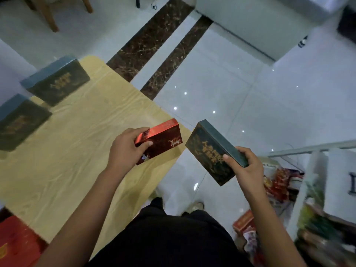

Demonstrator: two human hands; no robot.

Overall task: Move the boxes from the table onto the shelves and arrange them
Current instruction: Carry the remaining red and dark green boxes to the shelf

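My left hand (128, 149) grips a red box (163, 139) with a white deer figure, at the right corner of the light wooden table (77, 147). Off the table's edge, over the floor, my right hand (244, 166) holds a dark green box with gold lettering (208, 153), tilted. Two more dark green boxes stand at the table's far left, one at the back (57, 81) and one nearer (19, 122). The white shelves (317, 170) are at the right, with colourful packages on them.
A large red box (17, 241) lies at the lower left by the table. An orange-red box (244, 222) sits low beside the shelves. Glossy white floor tiles with dark marble strips (154, 41) stretch ahead. Chair legs (48, 14) stand at the top left.
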